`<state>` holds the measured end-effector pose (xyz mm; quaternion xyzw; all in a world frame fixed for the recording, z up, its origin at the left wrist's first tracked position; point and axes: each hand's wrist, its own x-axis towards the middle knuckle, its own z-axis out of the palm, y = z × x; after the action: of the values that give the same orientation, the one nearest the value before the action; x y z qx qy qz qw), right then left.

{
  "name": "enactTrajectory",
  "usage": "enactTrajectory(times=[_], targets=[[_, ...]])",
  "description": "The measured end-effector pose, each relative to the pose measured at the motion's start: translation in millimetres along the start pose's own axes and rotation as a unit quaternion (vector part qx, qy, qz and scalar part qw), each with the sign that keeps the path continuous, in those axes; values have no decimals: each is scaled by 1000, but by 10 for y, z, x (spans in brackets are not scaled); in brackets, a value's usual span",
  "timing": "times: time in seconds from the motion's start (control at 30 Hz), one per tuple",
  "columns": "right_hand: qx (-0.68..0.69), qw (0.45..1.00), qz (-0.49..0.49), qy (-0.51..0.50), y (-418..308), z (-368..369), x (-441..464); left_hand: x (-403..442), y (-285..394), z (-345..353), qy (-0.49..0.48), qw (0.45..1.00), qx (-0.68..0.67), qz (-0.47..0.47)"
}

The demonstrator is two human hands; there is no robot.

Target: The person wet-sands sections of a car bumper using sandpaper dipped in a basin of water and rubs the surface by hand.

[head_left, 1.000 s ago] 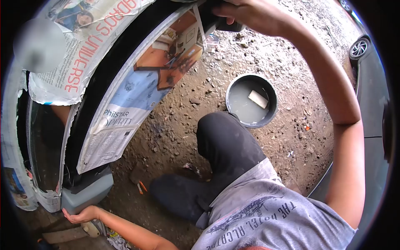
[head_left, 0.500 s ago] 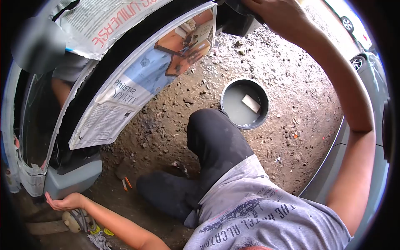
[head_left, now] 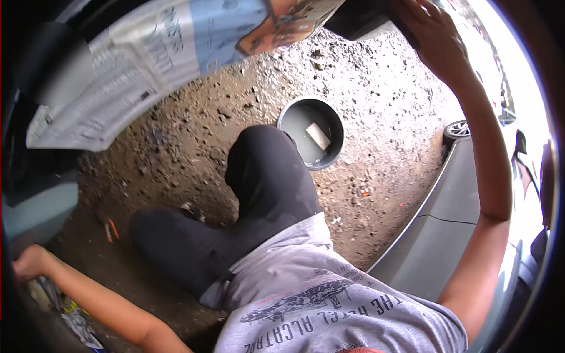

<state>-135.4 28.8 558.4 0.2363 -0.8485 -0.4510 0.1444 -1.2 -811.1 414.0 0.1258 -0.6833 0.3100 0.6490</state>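
Note:
My right hand [head_left: 434, 41] is raised at the top right. Its fingers stretch out over the edge of a dark car-body part [head_left: 362, 20]; whether anything lies under the palm is hidden. At the far left, my left hand [head_left: 30, 263] is just below a grey-blue painted body corner [head_left: 41, 215]. Its fingers run into the dark rim of the view and are hard to make out. Newspaper sheets [head_left: 150, 65] cover the panel across the top left.
A black bucket [head_left: 339, 144] of cloudy water stands on muddy, stony ground [head_left: 194, 126], a pale rectangular block [head_left: 318, 136] inside. A grey car [head_left: 435, 229] is close on the right. Two orange-marked sticks [head_left: 111, 230] lie near my knee.
The view has shifted, so the bucket and my legs sit further left. My left hand, palm open before, is now at the view's edge. My right hand remains at the dark part.

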Motion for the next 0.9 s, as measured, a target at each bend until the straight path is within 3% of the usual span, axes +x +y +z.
enactTrajectory(times=[0.07, 0.17, 0.2, 0.33, 0.43, 0.63, 0.73, 0.83, 0.9], targets=[[-79, 987, -76, 118, 33, 96, -23, -489, -617, 328, -72, 993, 92, 31], [-100, 990, -55, 88, -7, 146, 84, -919, -1210, 571, -183, 963, 178, 85], [55, 992, 64, 89, -137, 39, 141, -962, -1311, 608, -217, 950, 198, 101], [-46, 998, -42, 18, 84, 152, 60, -891, -1315, 724, -301, 912, 245, 134], [-58, 995, -47, 67, 67, 102, -94, -835, -1166, 605, -263, 931, 225, 117], [-15, 997, 80, -10, -20, 35, 157, -717, -938, 425, -223, 947, 187, 135], [-6, 998, 47, 37, -31, 32, -30, -697, -905, 411, -202, 955, 176, 128], [-84, 993, -39, 73, 131, 180, 22, -684, -894, 376, -188, 960, 169, 124], [-38, 997, 7, 64, 124, 247, 101, -650, -860, 367, -178, 963, 160, 126]])
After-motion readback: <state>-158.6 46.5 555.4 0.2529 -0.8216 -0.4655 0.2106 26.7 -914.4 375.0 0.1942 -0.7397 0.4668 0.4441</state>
